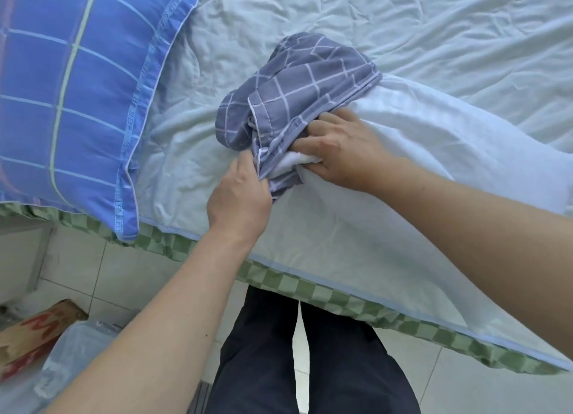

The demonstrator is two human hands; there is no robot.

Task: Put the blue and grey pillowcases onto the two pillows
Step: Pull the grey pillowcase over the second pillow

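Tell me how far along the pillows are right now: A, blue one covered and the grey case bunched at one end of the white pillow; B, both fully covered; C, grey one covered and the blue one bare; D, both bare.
A: the blue pillow is fully cased, while the grey pillowcase covers only one end of the white pillow.

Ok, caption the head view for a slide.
Both hands work the grey pillowcase onto the white pillow; blue pillow already covered.

Two pillows (pixel 434 128), two pillowcases (pixel 297 81), one box (pixel 34 336)
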